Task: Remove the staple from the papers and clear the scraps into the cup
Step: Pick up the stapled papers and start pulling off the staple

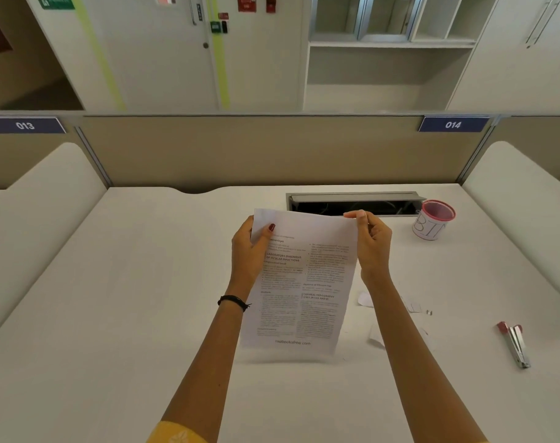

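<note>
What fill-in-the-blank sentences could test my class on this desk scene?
1. Both hands, left hand and right hand, hold the ____ off the desk.
2. The cup has the word ____ written on it.
3. The stapler lies to the ____ of the papers.

Answers: papers; BIN; right

Views: we have one, worn on the person's head.
Facing: we look forward and down across the white desk (112, 314) toward the beige partition (240, 148).
Nearness: both forearms reach in from the bottom edge; the left hand (248, 251) and right hand (373, 243) sit mid-frame.
Lens: wide-angle, so we see edges bowing; far cabinets perhaps look further than they are.
</note>
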